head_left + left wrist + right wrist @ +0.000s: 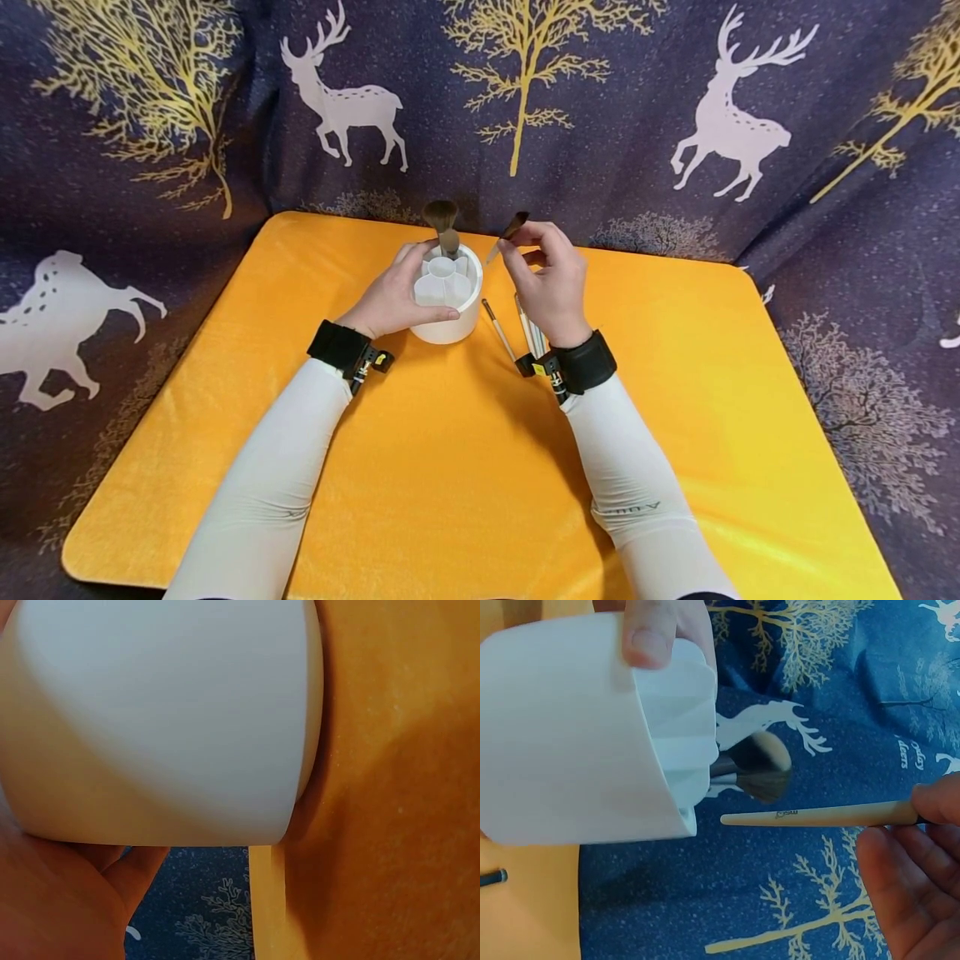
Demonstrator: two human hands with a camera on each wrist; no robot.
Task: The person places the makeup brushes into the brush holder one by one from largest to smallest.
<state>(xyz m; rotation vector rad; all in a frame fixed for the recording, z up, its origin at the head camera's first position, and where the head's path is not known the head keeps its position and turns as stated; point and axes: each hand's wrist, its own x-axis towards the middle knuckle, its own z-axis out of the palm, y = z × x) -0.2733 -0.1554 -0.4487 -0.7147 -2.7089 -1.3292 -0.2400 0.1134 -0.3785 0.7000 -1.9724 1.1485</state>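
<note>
A white round brush holder (pixel 444 321) with inner compartments stands near the table's back edge. My left hand (pixel 401 292) grips it from the left, the thumb lying along its front. Two makeup brushes (pixel 761 766) stand in it, dark bristles upward. To the right of the holder, my right hand (pixel 551 279) pinches another makeup brush (pixel 817 816) between thumb and fingers near its bristle end. Its pale handle tapers toward the holder's rim, a little apart from it in the right wrist view. The left wrist view shows mostly the holder's smooth side (pixel 165 720).
Several slim brushes (pixel 525 325) lie on the orange table (pixel 420 467) below my right hand, partly hidden by the wrist strap. One thin brush (pixel 498 327) lies just left of them. A dark curtain (pixel 465 125) with deer and trees hangs behind the table.
</note>
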